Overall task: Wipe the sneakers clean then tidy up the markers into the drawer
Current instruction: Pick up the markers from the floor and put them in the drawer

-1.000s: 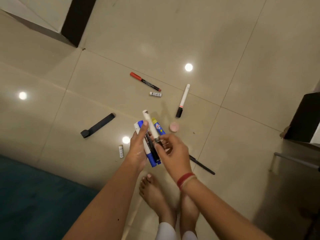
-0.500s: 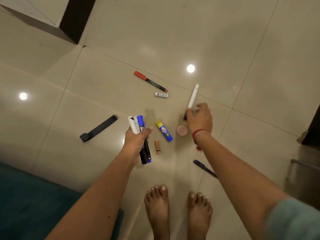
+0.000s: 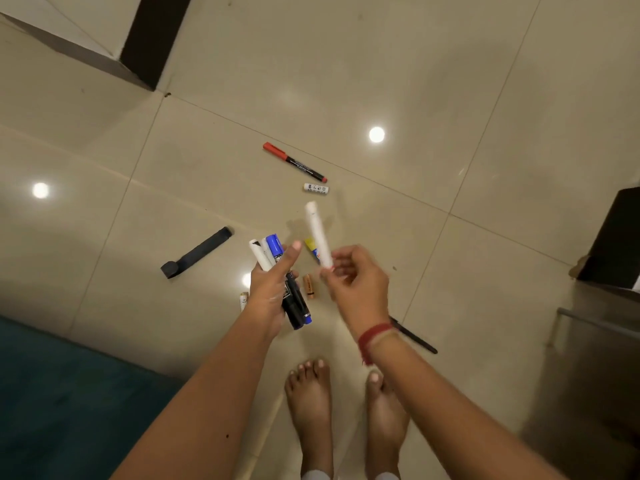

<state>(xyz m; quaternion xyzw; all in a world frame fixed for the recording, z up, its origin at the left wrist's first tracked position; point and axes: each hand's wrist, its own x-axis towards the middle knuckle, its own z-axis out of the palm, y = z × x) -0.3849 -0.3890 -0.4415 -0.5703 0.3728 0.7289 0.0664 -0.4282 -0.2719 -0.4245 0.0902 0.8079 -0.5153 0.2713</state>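
My left hand [image 3: 272,292] grips a bundle of markers [image 3: 277,258], white, blue and black, pointing up and away. My right hand [image 3: 356,282] holds a white marker [image 3: 318,233] by its lower end, upright, just right of the bundle. On the tiled floor lie a red-capped black marker [image 3: 294,162], a small white cap-like piece [image 3: 316,188], a yellow-and-blue tube [image 3: 311,249] partly hidden behind the white marker, and a dark pen [image 3: 414,337] behind my right wrist. No sneakers or drawer are in view.
A flat black strip [image 3: 195,252] lies on the floor to the left. Two small batteries [image 3: 309,286] [image 3: 243,300] lie near my hands. My bare feet [image 3: 311,403] stand below. A teal rug [image 3: 69,403] fills the lower left; dark furniture [image 3: 613,244] stands at right.
My right hand picked the white marker up off the floor and brought it back beside the bundle in my left hand. The pink round piece is no longer visible.
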